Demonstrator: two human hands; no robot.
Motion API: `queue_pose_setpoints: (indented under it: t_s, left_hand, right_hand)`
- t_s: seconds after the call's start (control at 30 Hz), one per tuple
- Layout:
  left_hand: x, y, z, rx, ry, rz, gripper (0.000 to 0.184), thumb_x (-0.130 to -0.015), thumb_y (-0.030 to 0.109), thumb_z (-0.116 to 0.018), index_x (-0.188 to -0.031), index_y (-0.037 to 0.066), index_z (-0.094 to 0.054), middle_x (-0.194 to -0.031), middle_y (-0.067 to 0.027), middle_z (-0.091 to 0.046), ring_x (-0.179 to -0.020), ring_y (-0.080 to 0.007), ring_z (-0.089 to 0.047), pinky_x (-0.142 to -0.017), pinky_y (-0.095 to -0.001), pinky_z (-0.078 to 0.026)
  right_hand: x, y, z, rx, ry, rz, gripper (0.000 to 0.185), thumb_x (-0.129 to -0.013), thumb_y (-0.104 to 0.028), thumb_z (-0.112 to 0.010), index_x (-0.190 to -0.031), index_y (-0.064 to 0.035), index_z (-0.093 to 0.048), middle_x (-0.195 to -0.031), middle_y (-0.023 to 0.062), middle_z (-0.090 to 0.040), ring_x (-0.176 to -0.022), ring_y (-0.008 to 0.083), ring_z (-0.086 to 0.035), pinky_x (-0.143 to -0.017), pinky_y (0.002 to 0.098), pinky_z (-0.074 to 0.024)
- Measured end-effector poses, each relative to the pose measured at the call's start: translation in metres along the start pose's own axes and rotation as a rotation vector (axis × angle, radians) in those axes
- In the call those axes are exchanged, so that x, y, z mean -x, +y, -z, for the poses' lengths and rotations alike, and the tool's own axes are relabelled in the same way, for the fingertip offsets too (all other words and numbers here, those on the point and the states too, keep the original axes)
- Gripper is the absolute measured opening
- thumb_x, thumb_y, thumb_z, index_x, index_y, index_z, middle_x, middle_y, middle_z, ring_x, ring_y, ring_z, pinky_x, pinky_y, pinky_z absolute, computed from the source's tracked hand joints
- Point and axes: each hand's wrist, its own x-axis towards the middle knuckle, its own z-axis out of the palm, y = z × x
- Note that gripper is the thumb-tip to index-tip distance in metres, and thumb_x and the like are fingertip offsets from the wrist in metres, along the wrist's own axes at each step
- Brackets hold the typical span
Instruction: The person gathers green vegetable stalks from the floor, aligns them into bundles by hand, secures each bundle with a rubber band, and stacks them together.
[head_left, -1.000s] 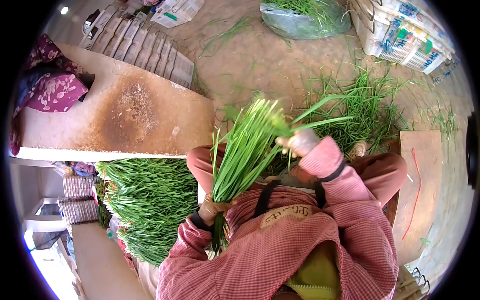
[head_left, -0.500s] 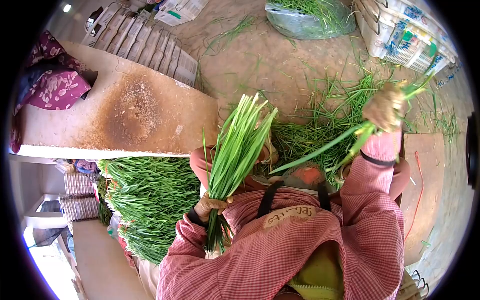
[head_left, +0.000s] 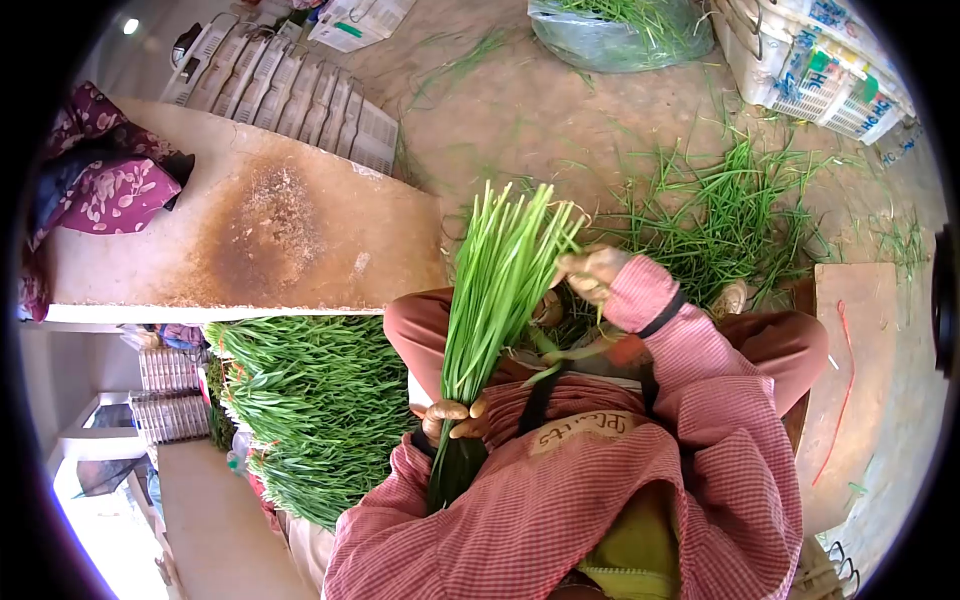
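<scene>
My left hand (head_left: 455,420) is closed around the lower, dark leafy part of a thick bunch of garlic chives (head_left: 495,290). The bunch stands upright over my lap, its pale cut ends fanned out at the top. My right hand (head_left: 595,273) is beside those pale ends, fingers pinched together. A few loose chive leaves (head_left: 565,355) hang blurred below it and seem to be in its grip; the fingers partly hide where they are held. On the floor beyond lies a loose heap of green chive leaves (head_left: 740,210).
Tied chive bundles (head_left: 310,410) are stacked at my left, below a stained board (head_left: 370,245). White crates (head_left: 300,95) stand behind it, and more crates (head_left: 820,75) are at far right. A plastic bag of greens (head_left: 620,40) sits ahead. A red string (head_left: 845,380) lies on a board at right.
My right hand has swung left from over the floor heap to the top of the bunch. The left hand keeps its hold, and the bunch has shifted slightly right.
</scene>
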Motion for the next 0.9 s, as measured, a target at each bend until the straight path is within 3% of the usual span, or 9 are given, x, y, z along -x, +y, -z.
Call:
queue_pose_setpoints:
  t_s: [0.03, 0.17, 0.33, 0.4, 0.47, 0.5, 0.57, 0.7, 0.9]
  left_hand:
    - [-0.001, -0.003, -0.012, 0.027, 0.101, -0.054, 0.016, -0.07, 0.009, -0.055, -0.083, 0.001, -0.05, -0.054, -0.0012, -0.047, -0.042, -0.007, -0.04, -0.048, -0.0205, -0.032]
    - [-0.013, -0.006, -0.036, 0.014, 0.115, -0.069, 0.019, -0.071, 0.009, -0.055, -0.087, 0.0, -0.048, -0.061, -0.0025, -0.049, -0.042, -0.0072, -0.042, -0.047, -0.0218, -0.033]
    - [-0.015, -0.001, -0.022, -0.053, 0.048, 0.004, 0.021, -0.071, 0.01, -0.057, -0.087, 0.0, -0.048, -0.062, -0.0023, -0.049, -0.041, -0.0072, -0.042, -0.047, -0.0215, -0.033]
    - [-0.016, -0.001, -0.018, -0.084, 0.017, 0.048, 0.022, -0.071, 0.011, -0.057, -0.087, 0.0, -0.048, -0.063, -0.0022, -0.049, -0.041, -0.0072, -0.041, -0.047, -0.0213, -0.033]
    - [-0.021, 0.004, -0.03, -0.119, 0.12, 0.04, 0.02, -0.071, 0.01, -0.059, -0.084, 0.0, -0.049, -0.066, -0.0027, -0.049, -0.04, -0.007, -0.039, -0.048, -0.0205, -0.032]
    - [-0.025, 0.005, -0.034, -0.125, 0.135, 0.013, 0.026, -0.07, 0.007, -0.06, -0.092, 0.001, -0.049, -0.071, -0.0052, -0.053, -0.04, -0.0078, -0.04, -0.047, -0.0207, -0.033]
    - [-0.03, 0.008, -0.046, -0.132, 0.154, -0.021, 0.034, -0.069, 0.004, -0.06, -0.101, 0.001, -0.049, -0.077, -0.0076, -0.056, -0.041, -0.0085, -0.041, -0.046, -0.021, -0.034]
    - [-0.039, 0.011, -0.062, -0.476, 0.38, -0.066, 0.034, -0.067, -0.002, -0.061, -0.1, 0.001, -0.051, -0.079, -0.0091, -0.058, -0.044, -0.0099, -0.046, -0.041, -0.0182, -0.038]
    - [-0.039, 0.041, -0.071, -0.692, 0.413, -0.036, 0.03, -0.067, 0.001, -0.066, -0.096, -0.002, -0.056, -0.08, -0.0097, -0.06, -0.044, -0.0096, -0.047, -0.042, -0.0163, -0.04]
  right_hand:
    - [0.019, -0.019, -0.018, 0.009, 0.076, 0.076, 0.025, -0.083, -0.028, -0.055, -0.077, -0.0041, -0.056, -0.049, -0.0051, -0.042, -0.037, 0.0022, -0.039, -0.033, 0.0171, -0.0342]
    - [0.042, -0.052, 0.029, -0.368, -0.247, 0.427, 0.019, -0.087, -0.018, -0.047, -0.091, 0.0004, -0.053, -0.053, -0.0021, -0.047, -0.034, 0.0044, -0.04, -0.031, 0.0175, -0.0385]
    - [0.092, -0.076, 0.073, -0.743, -0.018, 1.024, 0.019, -0.089, -0.014, -0.039, -0.094, 0.0015, -0.048, -0.055, -0.0016, -0.045, -0.035, 0.0065, -0.038, -0.027, 0.0212, -0.0315]
    - [0.107, -0.07, 0.075, -0.234, 0.476, 0.718, 0.023, -0.088, -0.022, -0.044, -0.091, 0.0006, -0.05, -0.058, 0.0001, -0.051, -0.042, 0.0077, -0.045, -0.035, 0.0221, -0.0371]
    - [0.094, -0.049, 0.029, 0.099, 0.5, 0.474, 0.012, -0.082, -0.01, -0.051, -0.087, 0.0005, -0.055, -0.065, 0.0115, -0.058, -0.046, 0.0184, -0.054, -0.041, 0.023, -0.0477]
    - [0.077, -0.035, 0.036, -0.247, 0.071, 0.273, 0.008, -0.079, -0.002, -0.052, -0.084, 0.0013, -0.057, -0.071, 0.0143, -0.059, -0.052, 0.0217, -0.059, -0.045, 0.0264, -0.052]
    - [0.056, 0.009, -0.016, 0.066, 0.369, 0.428, 0.015, -0.081, -0.007, -0.054, -0.095, -0.0024, -0.059, -0.069, 0.0126, -0.062, -0.056, 0.0181, -0.061, -0.042, 0.0234, -0.0501]
    - [0.035, 0.019, -0.082, 0.271, 0.424, -0.119, 0.07, -0.076, -0.034, -0.061, -0.122, 0.009, -0.031, -0.082, 0.0146, -0.06, -0.041, 0.0104, -0.046, -0.037, 0.0198, -0.043]
    - [0.032, 0.038, -0.046, 0.115, 0.264, -0.196, 0.046, -0.082, -0.023, -0.057, -0.116, 0.0036, -0.043, -0.09, 0.0138, -0.06, -0.047, 0.0113, -0.052, -0.038, 0.0204, -0.0441]
